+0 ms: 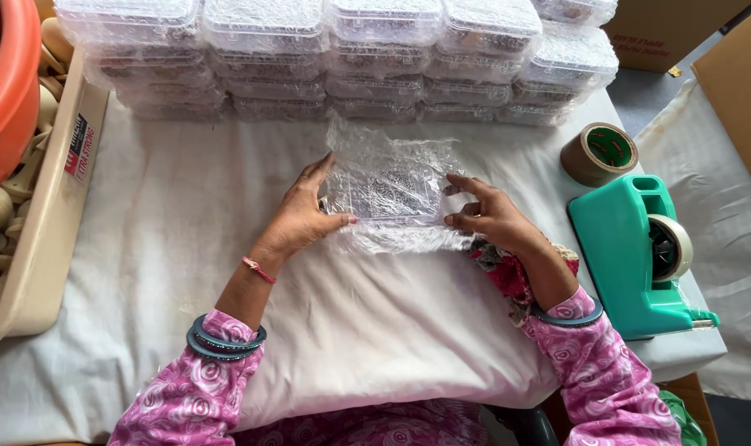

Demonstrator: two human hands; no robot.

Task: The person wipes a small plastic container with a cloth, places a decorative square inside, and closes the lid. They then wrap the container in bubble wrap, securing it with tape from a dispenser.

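A small clear plastic box [389, 194] lies on a sheet of clear cling film [392, 149] on the white cloth [185, 239] in the middle. My left hand [303, 216] grips the box's left end, thumb on its front edge. My right hand [487, 213] holds the right end, fingers pinching the film against the box. The film is crumpled around the box and spreads out behind and in front of it. The box's contents look dark and grainy but are blurred by the wrap.
Stacks of wrapped clear boxes [334, 58] line the far edge. A teal tape dispenser [635, 256] and a roll of brown tape [600, 153] sit at right. A beige tray [37, 239] of pale objects and an orange tub [8, 83] stand at left. Cardboard boxes [681, 29] lie beyond.
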